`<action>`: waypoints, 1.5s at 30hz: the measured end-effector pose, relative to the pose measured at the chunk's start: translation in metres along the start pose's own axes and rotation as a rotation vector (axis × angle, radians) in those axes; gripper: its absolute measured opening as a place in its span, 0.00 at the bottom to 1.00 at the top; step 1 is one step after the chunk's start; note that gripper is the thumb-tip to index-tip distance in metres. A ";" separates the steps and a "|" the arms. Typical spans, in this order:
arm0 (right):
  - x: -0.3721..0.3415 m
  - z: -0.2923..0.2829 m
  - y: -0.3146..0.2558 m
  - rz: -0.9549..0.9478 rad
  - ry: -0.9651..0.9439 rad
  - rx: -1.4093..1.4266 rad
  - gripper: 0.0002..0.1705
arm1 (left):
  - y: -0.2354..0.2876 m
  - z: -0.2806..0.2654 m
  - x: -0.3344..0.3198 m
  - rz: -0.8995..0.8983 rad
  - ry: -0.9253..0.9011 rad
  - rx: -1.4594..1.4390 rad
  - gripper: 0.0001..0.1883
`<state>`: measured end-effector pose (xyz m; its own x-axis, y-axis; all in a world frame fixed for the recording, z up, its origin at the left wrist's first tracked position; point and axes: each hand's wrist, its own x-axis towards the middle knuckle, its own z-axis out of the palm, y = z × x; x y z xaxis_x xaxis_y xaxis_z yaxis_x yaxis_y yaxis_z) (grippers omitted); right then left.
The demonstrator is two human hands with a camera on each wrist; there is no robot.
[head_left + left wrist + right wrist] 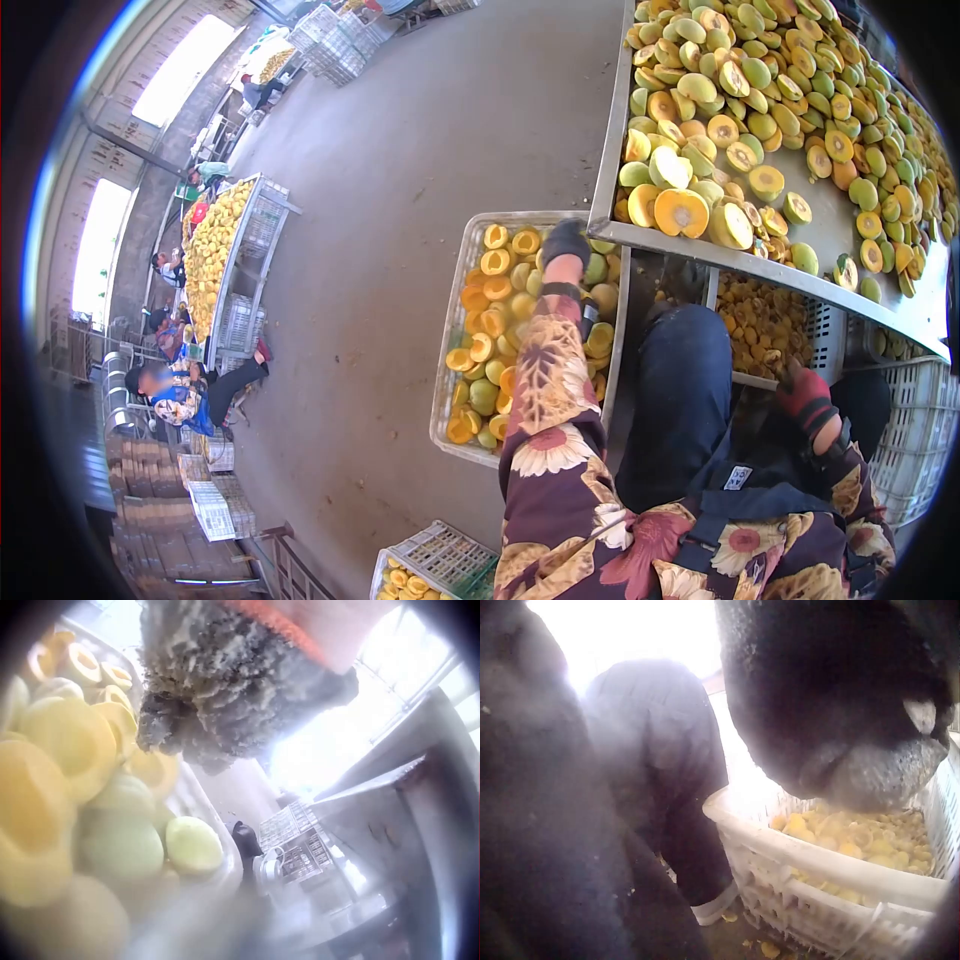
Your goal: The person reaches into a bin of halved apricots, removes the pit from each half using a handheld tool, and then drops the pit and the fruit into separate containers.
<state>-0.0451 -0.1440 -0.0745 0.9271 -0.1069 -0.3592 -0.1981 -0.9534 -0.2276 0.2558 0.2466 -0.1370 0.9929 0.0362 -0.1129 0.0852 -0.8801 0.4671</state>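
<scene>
My left hand (567, 243), in a dark glove, hovers over the far end of a pale crate (449, 330) of halved, yellow-fleshed fruits (492, 320) resembling peaches. In the left wrist view its fuzzy grey glove (225, 682) is close above the fruit; its fingertips are hard to make out. My right hand (803, 393), in a red and dark glove, is low by a white slatted crate (822, 335) of small yellow pieces (760, 320). In the right wrist view the dark glove (832, 697) is curled, a small pale-tipped thing (920, 716) poking out; most of it is hidden.
A metal-rimmed table (606, 140) piled with halved fruit (765, 90) stands at the right. White crates (910, 440) are stacked beside my legs, and another crate (440, 560) sits behind at lower left. People (185, 395) work around a fruit-laden table (218, 250) across the floor.
</scene>
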 end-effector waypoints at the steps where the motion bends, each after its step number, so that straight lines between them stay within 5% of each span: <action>1: 0.001 0.003 0.002 0.015 0.019 -0.010 0.27 | 0.004 0.008 0.001 0.020 -0.015 -0.017 0.17; 5: 0.004 0.010 0.010 0.051 0.064 -0.032 0.29 | 0.026 0.050 0.004 -0.109 0.049 -0.206 0.16; 7: 0.007 0.013 0.014 0.043 0.078 -0.034 0.29 | 0.004 0.124 0.039 0.039 0.289 -0.008 0.14; 9: 0.009 0.018 0.019 0.027 0.087 -0.037 0.29 | 0.004 0.155 0.043 0.045 0.374 -0.333 0.14; 11: 0.017 0.021 0.020 0.053 0.020 -0.064 0.29 | 0.020 0.127 0.015 0.002 0.382 -0.636 0.15; 13: 0.017 0.020 0.016 0.047 0.007 -0.082 0.28 | 0.040 0.083 -0.006 -0.086 0.275 -0.585 0.15; 15: 0.012 0.016 0.010 0.009 0.037 -0.095 0.26 | 0.052 0.052 -0.014 -0.199 0.094 -0.188 0.14; 19: 0.010 0.006 0.008 0.027 0.119 -0.054 0.21 | 0.080 -0.008 -0.078 -0.251 0.140 -0.036 0.18; 23: 0.010 -0.002 0.011 0.022 0.207 0.012 0.17 | 0.121 -0.076 -0.171 0.000 0.016 -0.015 0.13; 26: 0.005 -0.022 0.004 -0.061 0.221 0.100 0.15 | 0.168 -0.095 -0.228 0.245 0.112 -0.124 0.11; 29: -0.001 -0.027 0.002 -0.182 0.280 0.222 0.15 | 0.228 -0.078 -0.270 0.439 -0.044 -0.268 0.11; 32: -0.007 -0.022 0.024 -0.319 0.302 0.397 0.18 | 0.276 -0.022 -0.286 0.420 -0.065 -0.205 0.12; 37: -0.019 -0.026 0.037 -0.143 0.288 0.488 0.16 | 0.293 0.047 -0.265 0.417 -0.252 -0.252 0.11; 38: -0.017 -0.018 0.048 -0.161 0.307 0.475 0.16 | 0.288 0.061 -0.263 0.576 -0.183 -0.200 0.09; 42: -0.008 0.001 0.049 -0.307 0.335 0.617 0.15 | 0.276 0.068 -0.268 0.701 0.081 -0.156 0.07; 45: -0.003 -0.019 0.041 0.049 -0.293 1.059 0.14 | 0.270 0.062 -0.268 0.749 0.122 -0.093 0.06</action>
<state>-0.0498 -0.1877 -0.0658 0.8270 0.0666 -0.5583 -0.5353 -0.2103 -0.8180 0.0078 -0.0300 -0.0351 0.7896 -0.4979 0.3586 -0.6136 -0.6467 0.4530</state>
